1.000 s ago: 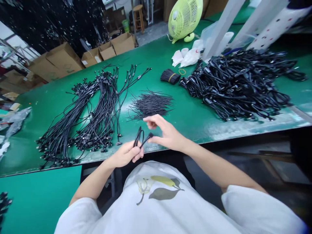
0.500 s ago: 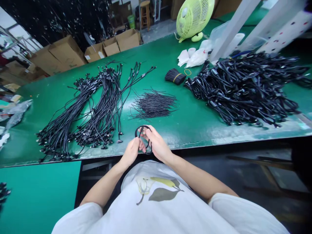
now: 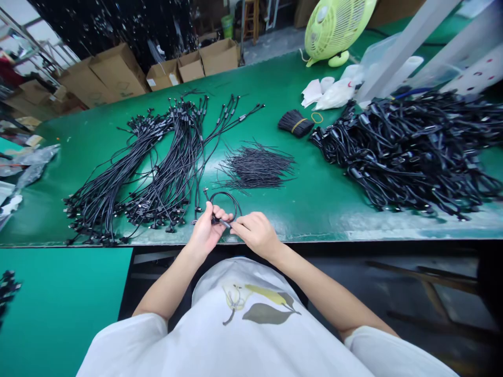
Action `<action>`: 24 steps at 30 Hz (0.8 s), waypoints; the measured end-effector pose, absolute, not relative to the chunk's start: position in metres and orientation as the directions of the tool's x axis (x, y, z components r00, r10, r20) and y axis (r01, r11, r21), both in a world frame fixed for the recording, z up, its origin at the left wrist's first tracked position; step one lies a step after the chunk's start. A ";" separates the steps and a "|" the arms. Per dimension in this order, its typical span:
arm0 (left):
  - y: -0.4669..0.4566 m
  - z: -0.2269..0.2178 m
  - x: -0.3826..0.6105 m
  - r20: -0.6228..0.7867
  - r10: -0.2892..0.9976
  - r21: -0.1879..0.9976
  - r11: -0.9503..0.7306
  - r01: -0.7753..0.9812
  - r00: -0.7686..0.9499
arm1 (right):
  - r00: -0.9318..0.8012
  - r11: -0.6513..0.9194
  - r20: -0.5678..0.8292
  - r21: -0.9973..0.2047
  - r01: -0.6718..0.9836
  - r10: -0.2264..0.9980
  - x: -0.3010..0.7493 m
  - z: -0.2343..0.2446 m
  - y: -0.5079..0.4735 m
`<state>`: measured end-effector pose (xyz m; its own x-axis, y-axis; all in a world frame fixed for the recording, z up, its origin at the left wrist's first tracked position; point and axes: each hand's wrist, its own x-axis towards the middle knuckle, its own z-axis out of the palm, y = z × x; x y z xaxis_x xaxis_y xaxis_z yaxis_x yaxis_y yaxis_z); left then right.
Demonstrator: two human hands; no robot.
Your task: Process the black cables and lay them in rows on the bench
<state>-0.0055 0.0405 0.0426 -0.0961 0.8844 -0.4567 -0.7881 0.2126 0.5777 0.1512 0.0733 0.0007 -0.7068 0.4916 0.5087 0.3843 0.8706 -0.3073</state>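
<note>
My left hand is closed on a short black cable curled into a loop at the near edge of the green table. My right hand pinches the same cable just right of the left hand's fingers. A loose fan of thin black ties lies just beyond the hands. Straightened black cables lie in rows to the left. A big tangled heap of black cables fills the right side.
A bound bundle of black ties and a yellow rubber band lie farther back. White bags and a green fan stand at the far edge. Cardboard boxes sit behind the table. A lower green surface is at the near left.
The right hand came back from the tie pile to the left hand. The cable went from a folded bunch to a round loop, and both hands moved down to the table's near edge.
</note>
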 end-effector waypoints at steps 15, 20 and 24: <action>0.034 0.049 0.004 -0.281 0.946 0.689 0.080 -0.721 -0.163 | -0.353 0.573 0.499 -0.806 0.147 0.792 0.137 -0.001 0.075; 0.028 0.048 0.008 -0.240 0.970 0.757 0.219 -0.616 0.050 | -0.444 -0.145 -0.036 -0.966 -0.214 0.895 0.136 0.003 0.093; 0.024 0.030 0.010 -0.225 0.974 0.940 0.221 -0.259 0.016 | -0.284 -0.265 -0.154 -0.871 -0.413 0.946 0.118 0.018 0.092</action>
<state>0.0101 0.0235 0.0299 0.0165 0.9743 -0.2247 -0.2591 0.2212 0.9402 0.1182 0.0920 0.0178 -0.2841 0.9464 -0.1538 -0.4128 -0.2655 -0.8713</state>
